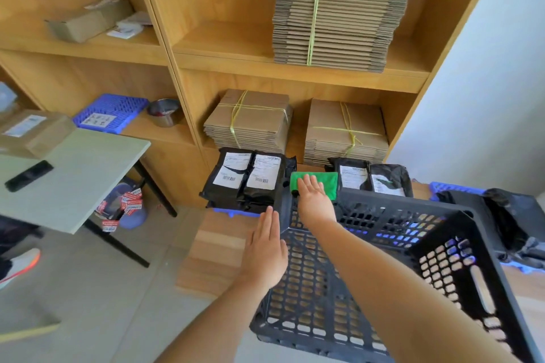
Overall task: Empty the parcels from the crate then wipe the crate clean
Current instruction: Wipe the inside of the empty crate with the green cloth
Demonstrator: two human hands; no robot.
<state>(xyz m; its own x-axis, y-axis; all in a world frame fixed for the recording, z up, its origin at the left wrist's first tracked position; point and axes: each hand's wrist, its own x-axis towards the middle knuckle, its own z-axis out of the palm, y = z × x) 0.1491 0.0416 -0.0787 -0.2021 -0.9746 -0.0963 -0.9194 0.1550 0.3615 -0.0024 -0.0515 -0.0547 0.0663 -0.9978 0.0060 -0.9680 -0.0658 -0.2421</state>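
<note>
A black perforated plastic crate stands low at the right, with nothing inside it. My left hand is flat and open at the crate's left rim. My right hand reaches over the far rim, fingers spread, its fingertips on a folded green cloth. Two black parcels with white labels lie on a blue board to the left of the cloth. Two more black parcels lie to its right.
A wooden shelf unit behind holds tied bundles of flat cardboard, a blue tray and a metal cup. A pale table with a box stands left. Dark bags lie at the right. A shoe is at far left.
</note>
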